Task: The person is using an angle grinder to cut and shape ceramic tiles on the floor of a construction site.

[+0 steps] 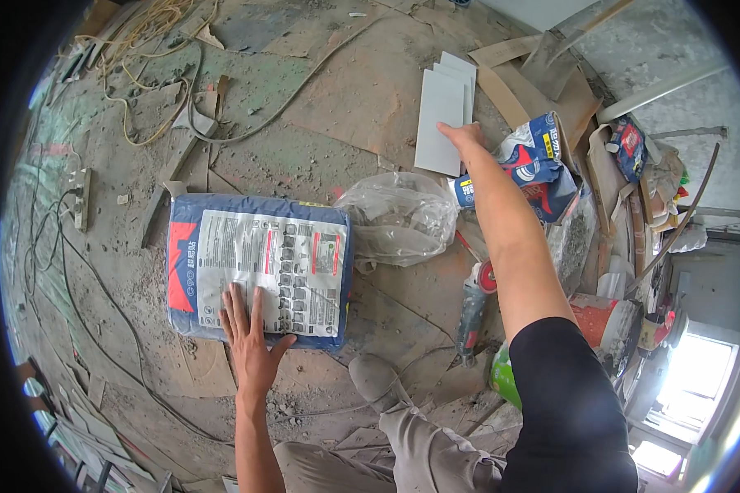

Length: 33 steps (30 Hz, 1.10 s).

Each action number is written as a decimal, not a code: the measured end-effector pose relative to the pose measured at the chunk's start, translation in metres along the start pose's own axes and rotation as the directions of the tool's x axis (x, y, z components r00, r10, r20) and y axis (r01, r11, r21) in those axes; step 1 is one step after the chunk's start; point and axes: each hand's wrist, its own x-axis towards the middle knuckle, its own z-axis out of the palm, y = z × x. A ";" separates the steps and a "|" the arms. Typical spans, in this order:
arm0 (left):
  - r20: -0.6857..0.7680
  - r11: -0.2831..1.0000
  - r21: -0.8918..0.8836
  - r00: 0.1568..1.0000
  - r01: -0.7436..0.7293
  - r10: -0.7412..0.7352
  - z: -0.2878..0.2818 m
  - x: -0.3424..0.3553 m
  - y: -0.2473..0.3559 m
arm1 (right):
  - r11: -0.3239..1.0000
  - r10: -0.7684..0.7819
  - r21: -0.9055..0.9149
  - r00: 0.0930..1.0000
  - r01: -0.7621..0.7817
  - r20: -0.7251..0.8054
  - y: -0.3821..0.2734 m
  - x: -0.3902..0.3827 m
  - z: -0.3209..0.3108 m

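One left hand (pixel 255 349), we see in the head view, lies spread on the blue bag (pixel 259 271) on the floor (pixel 263 175); the right hand (pixel 462 135), arm (pixel 514 238) stretched forward, touches the white tiles (pixel 438 111) farther right; whether it pinches them we cannot tell.

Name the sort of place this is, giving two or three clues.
Probably a room under renovation: the dusty, debris-strewn floor, the power tool and the overlapping pale, tile-like panels suggest it.
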 end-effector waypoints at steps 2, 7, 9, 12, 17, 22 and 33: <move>0.000 1.000 0.011 1.000 0.000 0.000 -0.003 0.000 -0.003 | 0.999 0.032 -0.044 0.999 -0.032 0.002 -0.005 0.003 0.007; 0.002 0.999 -0.044 1.000 -0.023 0.023 0.009 0.012 0.006 | 0.973 0.088 0.197 0.983 -0.119 0.159 0.033 0.070 -0.018; 0.007 0.998 -0.048 1.000 -0.029 0.029 0.009 0.011 0.004 | 0.966 0.090 0.222 0.980 -0.129 0.178 0.033 0.078 -0.009; 0.010 0.999 -0.031 1.000 -0.015 0.016 0.007 0.009 0.000 | 0.945 0.098 0.283 0.969 -0.162 0.228 0.040 0.082 0.004; 0.027 0.999 0.049 0.999 0.019 -0.020 -0.009 -0.002 -0.013 | 0.846 0.046 0.450 0.879 -0.287 0.475 0.007 0.043 0.013; 0.004 0.998 -0.048 0.999 -0.045 0.045 0.016 0.017 0.008 | 0.853 -0.075 0.514 0.953 -0.090 0.292 0.017 0.070 -0.057; -0.053 0.971 -0.223 0.996 -0.088 0.078 0.035 0.022 0.002 | 0.820 -0.260 0.544 0.732 -0.176 0.629 0.046 0.006 -0.118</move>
